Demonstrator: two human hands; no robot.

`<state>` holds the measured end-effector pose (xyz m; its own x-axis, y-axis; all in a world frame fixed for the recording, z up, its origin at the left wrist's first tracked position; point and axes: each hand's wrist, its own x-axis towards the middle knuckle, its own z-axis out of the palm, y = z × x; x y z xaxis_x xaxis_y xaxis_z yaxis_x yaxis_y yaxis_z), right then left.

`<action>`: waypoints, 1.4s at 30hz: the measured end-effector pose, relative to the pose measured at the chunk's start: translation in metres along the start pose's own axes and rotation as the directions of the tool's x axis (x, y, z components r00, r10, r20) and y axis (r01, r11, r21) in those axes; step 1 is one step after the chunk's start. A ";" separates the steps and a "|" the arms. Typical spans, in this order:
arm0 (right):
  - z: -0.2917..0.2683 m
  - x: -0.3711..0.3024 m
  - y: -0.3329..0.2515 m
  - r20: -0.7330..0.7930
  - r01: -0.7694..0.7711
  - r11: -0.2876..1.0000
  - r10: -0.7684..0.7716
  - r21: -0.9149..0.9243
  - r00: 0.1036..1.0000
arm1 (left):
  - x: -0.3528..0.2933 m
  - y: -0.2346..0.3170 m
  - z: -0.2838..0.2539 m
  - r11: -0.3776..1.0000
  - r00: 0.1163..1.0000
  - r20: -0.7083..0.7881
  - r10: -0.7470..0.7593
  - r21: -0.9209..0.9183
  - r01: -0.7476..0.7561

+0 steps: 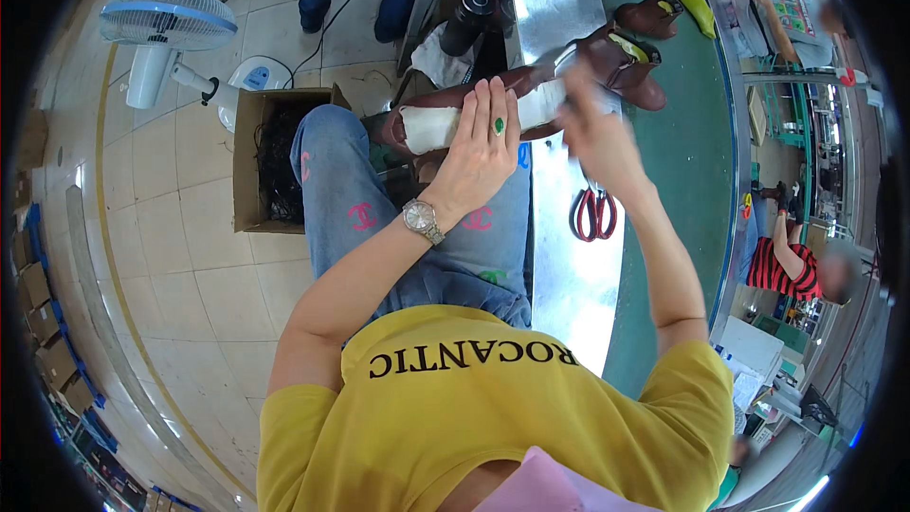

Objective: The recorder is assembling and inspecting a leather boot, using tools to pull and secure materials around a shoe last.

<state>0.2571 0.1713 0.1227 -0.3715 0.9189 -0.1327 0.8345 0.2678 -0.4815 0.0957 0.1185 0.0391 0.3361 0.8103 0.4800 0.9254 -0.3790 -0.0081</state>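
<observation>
A dark brown boot (396, 134) lies across my lap toward the metal bench, with a white sheet or lining (427, 129) along its shaft. My left hand (479, 147), wearing a wristwatch and a green-stoned ring, rests flat on the white piece with fingers stretched out. Over the white strip's far right end, my right hand (599, 133) is smeared by motion. Its fingers are blurred, and whether they hold anything cannot be made out. Red-handled scissors (594, 215) lie on the bench just below the right hand.
Brown shoes (649, 17) and a yellow-green shoe-shaped piece (698, 13) stand on the green conveyor (664, 171). A black bottle (466, 24) is beyond the boot. To my left are a cardboard box (248, 161) with dark contents and a fan (167, 19). Other people work nearby.
</observation>
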 end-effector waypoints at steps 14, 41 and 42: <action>-0.024 -0.019 -0.018 0.321 -0.152 0.973 0.090 0.172 0.943 | 0.024 -0.078 -0.025 0.684 0.966 0.210 -0.151 -0.683 0.255; -0.002 -0.002 -0.046 0.050 0.168 0.931 -0.160 -0.325 0.986 | -0.025 -0.022 -0.018 0.997 0.992 0.127 -0.002 0.082 -0.008; -0.011 -0.012 -0.058 0.012 0.189 0.955 -0.192 -0.229 0.981 | -0.028 -0.021 -0.023 0.999 0.994 0.108 0.005 0.048 -0.010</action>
<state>0.2180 0.1480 0.1616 -0.5294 0.8470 -0.0487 0.8197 0.4959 -0.2867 0.0624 0.0936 0.0460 0.3575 0.8519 0.3827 0.9293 -0.3653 -0.0549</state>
